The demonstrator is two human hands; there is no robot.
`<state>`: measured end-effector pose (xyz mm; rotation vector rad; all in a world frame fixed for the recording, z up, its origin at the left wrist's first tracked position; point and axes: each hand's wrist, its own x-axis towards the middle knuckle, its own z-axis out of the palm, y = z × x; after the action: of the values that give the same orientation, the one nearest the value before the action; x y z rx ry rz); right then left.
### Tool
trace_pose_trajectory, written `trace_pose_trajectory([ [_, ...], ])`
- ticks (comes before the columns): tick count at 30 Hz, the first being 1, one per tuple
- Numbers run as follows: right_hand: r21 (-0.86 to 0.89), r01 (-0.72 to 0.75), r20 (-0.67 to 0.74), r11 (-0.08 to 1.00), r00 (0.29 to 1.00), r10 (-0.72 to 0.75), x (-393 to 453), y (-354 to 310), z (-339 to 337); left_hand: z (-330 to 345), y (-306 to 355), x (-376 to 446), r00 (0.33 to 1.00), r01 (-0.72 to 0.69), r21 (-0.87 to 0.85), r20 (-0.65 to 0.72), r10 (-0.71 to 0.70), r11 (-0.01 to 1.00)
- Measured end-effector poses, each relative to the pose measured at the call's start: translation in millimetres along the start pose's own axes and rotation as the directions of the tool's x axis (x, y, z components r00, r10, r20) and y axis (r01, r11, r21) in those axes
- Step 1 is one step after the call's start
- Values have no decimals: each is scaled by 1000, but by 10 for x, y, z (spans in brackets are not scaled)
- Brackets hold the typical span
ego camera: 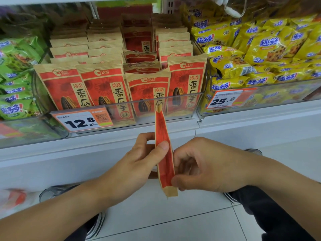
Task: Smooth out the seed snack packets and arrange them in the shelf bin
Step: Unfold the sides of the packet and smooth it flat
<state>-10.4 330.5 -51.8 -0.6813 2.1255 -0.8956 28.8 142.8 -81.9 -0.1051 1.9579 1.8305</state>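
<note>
We look down on a clear plastic shelf bin (173, 101) packed with upright seed snack packets (104, 87), kraft-brown with red panels, standing in four rows front to back; the third row from the left sits lower, with a few packets slumped and crumpled behind its front one. Each front carries a red logo band, black Chinese characters down a tan strip and a picture of striped sunflower seeds. On the bin's front an orange price tag (83, 121) reads 12.8 beside a QR code. To the right, a second clear bin (260, 101) holds yellow cookie bags (267, 47) with blue Chinese lettering, tagged 25.8 (225, 99). On the left lie green bags (15, 54) with the same blue lettering. In front of the shelf, one packet (164, 153) is held edge-on and upright: our left hand (137, 164) pinches it with the thumb on its near face, and our right hand (205, 166) pinches its lower edge between curled fingers and thumb.
</note>
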Motion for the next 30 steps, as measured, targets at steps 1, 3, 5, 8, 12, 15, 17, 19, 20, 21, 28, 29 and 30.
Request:
trace_pose_trajectory([
  [1,-19,10,-1,1000,1000,-10,4,0,21,5,2,1,1000,9,-19,-5,-10,1000],
  [3,-42,29,-8,999,1000,-29,14,-14,69,3,-15,5,1000,11,-2,-18,-11,1000],
  [5,-45,34,-11,998,999,-34,25,-32,109,-2,-43,18,1000,-15,64,-22,17,998],
  [8,-84,36,-40,996,998,-39,50,-22,114,9,-52,32,998,-25,55,-53,28,998],
  [12,-118,-21,-166,993,986,1,61,30,38,-13,-66,49,996,-63,96,-60,69,993],
  [15,-100,-113,-272,989,959,82,64,80,-54,-49,-91,61,997,-55,65,-56,59,996],
  [17,-66,-193,-306,979,938,165,62,113,-127,-61,-98,65,997,-54,68,-55,58,996],
  [19,-7,-257,-324,966,915,241,53,127,-175,-79,-110,73,996,-65,78,-64,70,995],
  [20,39,-269,-323,962,908,266,49,130,-181,-87,-118,76,996,-65,88,-61,70,994],
  [21,102,-261,-322,960,904,280,49,134,-182,-89,-116,75,996,-62,99,-54,68,993],
  [28,471,-30,-387,881,891,238,71,48,-103,-100,-135,101,982,-62,193,-161,94,979],
  [29,465,-17,-394,885,891,225,77,43,-83,-99,-124,105,978,-69,212,-180,109,975],
  [30,449,-8,-397,894,894,207,84,47,-66,-101,-123,109,974,-75,221,-191,119,972],
])
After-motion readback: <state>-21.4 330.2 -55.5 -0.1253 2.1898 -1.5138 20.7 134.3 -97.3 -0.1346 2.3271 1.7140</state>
